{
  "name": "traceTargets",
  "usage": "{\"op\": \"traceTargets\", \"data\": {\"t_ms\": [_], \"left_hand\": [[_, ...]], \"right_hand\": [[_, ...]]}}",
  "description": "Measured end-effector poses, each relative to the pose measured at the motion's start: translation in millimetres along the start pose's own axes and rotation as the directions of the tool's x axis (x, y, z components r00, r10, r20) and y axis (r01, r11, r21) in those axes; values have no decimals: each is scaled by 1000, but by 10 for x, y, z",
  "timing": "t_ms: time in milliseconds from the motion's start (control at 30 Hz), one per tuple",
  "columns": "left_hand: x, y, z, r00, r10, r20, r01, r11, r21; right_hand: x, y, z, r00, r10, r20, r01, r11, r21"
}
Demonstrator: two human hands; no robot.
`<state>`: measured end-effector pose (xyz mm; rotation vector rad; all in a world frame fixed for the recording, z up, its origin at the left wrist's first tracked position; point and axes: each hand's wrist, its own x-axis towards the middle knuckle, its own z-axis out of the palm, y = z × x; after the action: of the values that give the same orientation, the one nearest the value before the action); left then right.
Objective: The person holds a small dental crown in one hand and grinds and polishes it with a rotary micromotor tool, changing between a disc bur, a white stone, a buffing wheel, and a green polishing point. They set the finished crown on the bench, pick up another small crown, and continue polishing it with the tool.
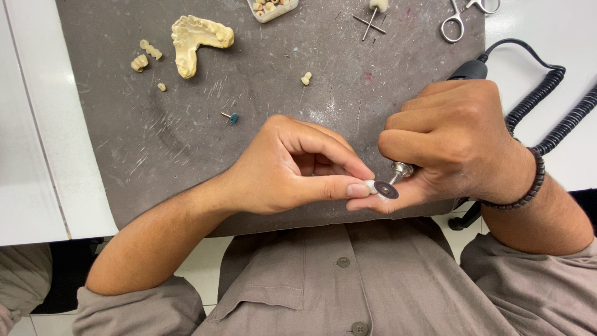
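Small white piece [369,186] pinched in left hand [292,168], touching cutting disc [386,190] of handpiece [463,71] gripped by right hand [454,143], disc just right of piece.

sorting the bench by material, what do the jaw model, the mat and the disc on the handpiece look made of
Jaw model: likely dental plaster, matte pale yellow, chalky look.
Mat: seemingly rubber or soft plastic, dull grey, scratched and dusty.
Disc: dark, thin, gritty-looking, probably abrasive; its mandrel is shiny metal.

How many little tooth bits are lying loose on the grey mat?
4. A pair of joined teeth and a larger piece left of the yellow jaw cast, a tiny bit below them, and one piece mid-mat. More sit in the tray; hands may hide others.
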<state>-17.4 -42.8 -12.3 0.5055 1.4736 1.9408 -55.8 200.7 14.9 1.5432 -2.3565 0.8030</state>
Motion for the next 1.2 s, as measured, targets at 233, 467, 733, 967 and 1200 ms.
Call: {"op": "traceTargets", "data": {"t_ms": [233,467,733,967,1200], "left_hand": [[-8,5,-2,1000,-6,-4,6,1000,2],[-27,-10,-2,1000,24,6,-24,1000,-13],[-99,-20,21,989,109,-95,-106,994,37],[-160,-68,12,975,172,-137,-176,984,-20],[-202,-69,7,959,234,-157,-231,972,38]], "right_hand": [[9,-8,-4,1000,7,-3,-7,1000,3],[-28,-6,0,999,28,-40,-31,996,-79],[-67,-34,-17,992,52,-119,-48,998,37],[-22,-120,2,985,79,-154,-45,976,214],[18,-189,4,982,57,-178,-6,961,276]]}}
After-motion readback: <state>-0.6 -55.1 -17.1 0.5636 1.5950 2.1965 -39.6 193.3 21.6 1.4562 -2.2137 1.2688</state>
